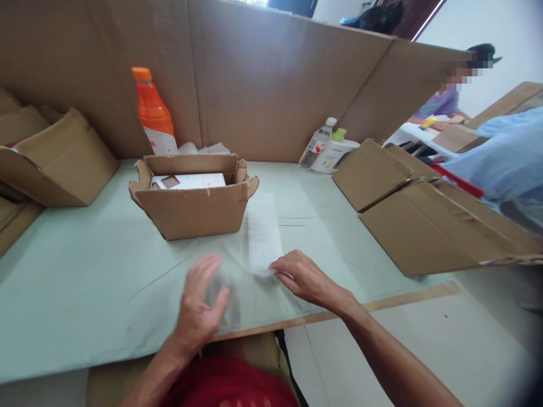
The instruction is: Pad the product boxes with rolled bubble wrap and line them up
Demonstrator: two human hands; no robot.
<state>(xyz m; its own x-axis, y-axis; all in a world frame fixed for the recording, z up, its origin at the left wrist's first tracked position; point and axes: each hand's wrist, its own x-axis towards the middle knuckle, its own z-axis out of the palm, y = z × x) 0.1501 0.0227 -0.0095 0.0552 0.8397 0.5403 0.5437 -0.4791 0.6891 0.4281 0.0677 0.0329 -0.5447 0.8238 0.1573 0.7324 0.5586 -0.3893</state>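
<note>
A flat strip of bubble wrap [263,234] lies on the pale green table cover. My right hand [301,274] pinches its near right corner between thumb and fingers. My left hand [201,302] hovers to the left of the strip, thumb and fingers apart with nothing gripped, slightly smeared by motion. Something clear and shiny, perhaps thin plastic, shows blurred beside the left thumb; I cannot make out what it is. Beyond my left hand stands an open cardboard box [199,212] with a white printed item [193,181] inside.
Behind the box is an orange bottle [155,113]. A clear bottle [317,146] and a white bottle with a green cap [335,154] lean against the cardboard partition [271,79]. Cardboard boxes [436,226] sit at right, more boxes [63,158] at left. People are beyond, right.
</note>
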